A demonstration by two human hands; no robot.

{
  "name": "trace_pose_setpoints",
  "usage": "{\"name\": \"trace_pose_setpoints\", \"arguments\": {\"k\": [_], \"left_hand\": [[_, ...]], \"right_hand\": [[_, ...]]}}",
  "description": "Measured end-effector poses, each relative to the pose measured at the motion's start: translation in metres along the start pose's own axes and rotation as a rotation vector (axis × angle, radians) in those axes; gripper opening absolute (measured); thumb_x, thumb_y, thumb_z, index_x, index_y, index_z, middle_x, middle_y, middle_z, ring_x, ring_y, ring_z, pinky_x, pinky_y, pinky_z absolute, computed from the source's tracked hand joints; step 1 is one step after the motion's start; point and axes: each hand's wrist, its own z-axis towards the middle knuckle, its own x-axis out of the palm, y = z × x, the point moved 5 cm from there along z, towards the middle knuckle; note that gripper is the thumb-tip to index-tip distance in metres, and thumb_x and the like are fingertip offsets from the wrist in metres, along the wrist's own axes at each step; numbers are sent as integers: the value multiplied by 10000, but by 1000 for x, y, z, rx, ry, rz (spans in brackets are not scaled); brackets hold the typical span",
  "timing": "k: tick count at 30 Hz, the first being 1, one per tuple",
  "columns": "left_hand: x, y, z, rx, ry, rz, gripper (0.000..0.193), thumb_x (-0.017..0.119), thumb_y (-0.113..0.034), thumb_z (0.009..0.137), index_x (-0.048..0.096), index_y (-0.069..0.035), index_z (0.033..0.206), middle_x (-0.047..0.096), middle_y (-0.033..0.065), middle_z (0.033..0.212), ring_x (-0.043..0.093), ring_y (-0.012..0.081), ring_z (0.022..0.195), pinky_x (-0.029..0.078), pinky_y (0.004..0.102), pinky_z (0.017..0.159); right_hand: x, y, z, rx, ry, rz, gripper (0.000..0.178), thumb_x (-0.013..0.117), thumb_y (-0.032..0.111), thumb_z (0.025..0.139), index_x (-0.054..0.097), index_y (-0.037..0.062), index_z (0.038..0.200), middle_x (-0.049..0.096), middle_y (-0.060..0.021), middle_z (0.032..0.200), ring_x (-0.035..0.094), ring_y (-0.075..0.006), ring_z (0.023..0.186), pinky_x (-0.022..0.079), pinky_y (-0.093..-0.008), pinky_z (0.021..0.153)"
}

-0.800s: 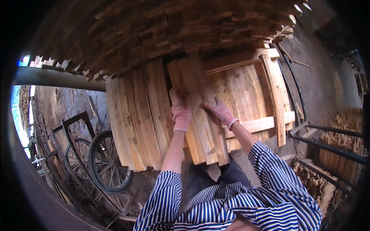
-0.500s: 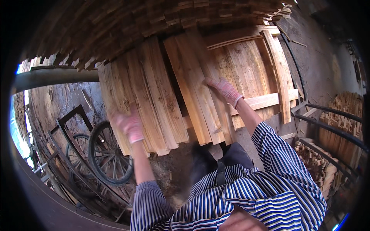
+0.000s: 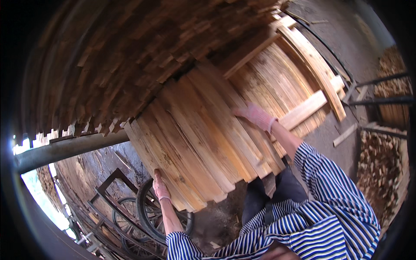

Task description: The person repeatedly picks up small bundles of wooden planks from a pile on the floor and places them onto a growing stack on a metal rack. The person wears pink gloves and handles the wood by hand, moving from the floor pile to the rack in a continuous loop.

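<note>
Planks (image 3: 203,138), between left hand (image 3: 160,187), right hand (image 3: 258,116) (gloved)

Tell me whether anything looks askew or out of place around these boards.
Two things, mildly. The near ends of the laid-out boards don't line up, leaving a stepped edge instead of a straight one. A wood strip also lies by itself off to the right, apart from them, so it looks stray.

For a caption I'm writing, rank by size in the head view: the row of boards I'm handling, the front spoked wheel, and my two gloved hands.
1. Row of boards
2. Front spoked wheel, partly hidden
3. Right gloved hand
4. Left gloved hand, which looks more edge-on
</note>
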Motion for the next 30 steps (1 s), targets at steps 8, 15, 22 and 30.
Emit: {"name": "trace_pose_setpoints", "arguments": {"k": [8, 15, 22, 30], "left_hand": [[189, -165, -120, 958, -77, 432, 886, 628, -591, 888, 390, 34, 1469, 463, 273, 1453, 414, 394, 1356, 318, 402, 1158], [345, -192, -262, 1375, 473, 901, 783, 546, -625, 898, 408, -146, 1502, 294, 135, 1608, 196, 378, 1498, 141, 562, 1217], [366, -217, -273, 1554, 447, 914, 496, 536, -499, 937, 536, -190, 1324, 320, 155, 1573, 231, 440, 1450, 157, 600, 1190], [365, -224, -257, 1490, 402, 921, 553, 516, -464, 956, 480, -174, 1426, 287, 160, 1591, 204, 404, 1475, 128, 572, 1214]], "right_hand": [[-62, 34, -74, -5, -517, -67, 690, 666, 466, 866, 495, -5, 1341, 598, -257, 1264, 567, -354, 1230, 447, -418, 1041], [-25, -96, -273, 471, -1146, 433, 697, 510, 542, 951, 496, -20, 1363, 496, -260, 1422, 450, -413, 1329, 362, -426, 1114], [74, -137, -208, 1158, -850, 1309, 910, 250, 773, 926, 536, 44, 1389, 598, -192, 1357, 546, -393, 1257, 386, -518, 1067], [24, -100, -232, 815, -547, 704, 637, 509, 539, 930, 555, 27, 1305, 618, -253, 1267, 594, -356, 1180, 451, -445, 969]]}}
